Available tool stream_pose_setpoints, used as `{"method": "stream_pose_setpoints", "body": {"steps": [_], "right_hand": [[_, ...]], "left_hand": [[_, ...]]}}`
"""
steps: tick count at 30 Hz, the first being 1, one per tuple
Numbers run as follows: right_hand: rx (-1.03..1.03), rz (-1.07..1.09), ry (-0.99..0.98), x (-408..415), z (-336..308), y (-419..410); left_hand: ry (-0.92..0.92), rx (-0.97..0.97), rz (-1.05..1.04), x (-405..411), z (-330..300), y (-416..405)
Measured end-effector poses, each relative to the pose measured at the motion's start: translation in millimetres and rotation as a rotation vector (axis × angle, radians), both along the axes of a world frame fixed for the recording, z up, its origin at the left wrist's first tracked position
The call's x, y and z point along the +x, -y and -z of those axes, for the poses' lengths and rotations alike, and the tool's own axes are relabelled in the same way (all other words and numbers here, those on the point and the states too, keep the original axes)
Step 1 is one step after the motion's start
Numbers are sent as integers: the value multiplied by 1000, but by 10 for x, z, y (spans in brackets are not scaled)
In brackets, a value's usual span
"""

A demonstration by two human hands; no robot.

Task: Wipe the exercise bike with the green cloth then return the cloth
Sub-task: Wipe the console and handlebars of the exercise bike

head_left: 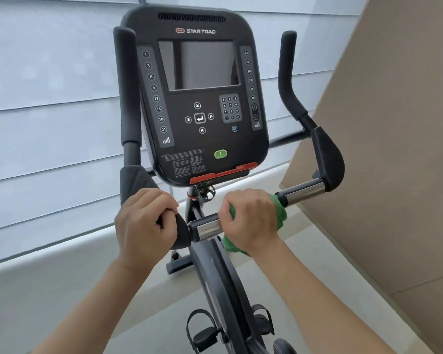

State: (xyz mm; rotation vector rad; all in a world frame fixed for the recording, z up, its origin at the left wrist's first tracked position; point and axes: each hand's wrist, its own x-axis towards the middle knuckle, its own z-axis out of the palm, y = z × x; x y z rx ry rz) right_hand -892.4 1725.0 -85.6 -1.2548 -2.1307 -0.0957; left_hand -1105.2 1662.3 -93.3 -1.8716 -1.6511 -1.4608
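Note:
The black exercise bike fills the view, its console [197, 98] facing me with a dark screen. A silver handlebar [302, 191] runs across below the console. My right hand [251, 221] is closed around this bar with the green cloth [279, 210] wrapped under the palm; cloth ends stick out to the right and hang below the wrist. On the left, my left hand [143, 223] grips the black padded handlebar corner [182, 226]. Both pedals with straps [202, 333] show at the bottom.
White window blinds cover the wall behind and to the left. A beige wall panel [394, 149] stands close on the right, near the right handlebar grip [327, 157]. Upright black grips [127, 85] rise on both sides of the console. Pale floor lies below.

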Motion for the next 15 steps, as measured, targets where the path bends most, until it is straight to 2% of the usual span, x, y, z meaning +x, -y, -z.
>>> {"method": "stream_pose_setpoints", "body": {"steps": [4,7,10,15], "right_hand": [[7,-117,27,-240,86,230],[44,-237,96,32,117,28],[54,-182,148,592,56,-328],[33,-63,148,1259,-27,-789]], "left_hand": [[-45,-66,-49,38,-53,33],[-187,-200,-77,103,-145,-16],[-378,-323,-120,175,-209,-80],[-361,-382,-214,221,-210,-101]]}}
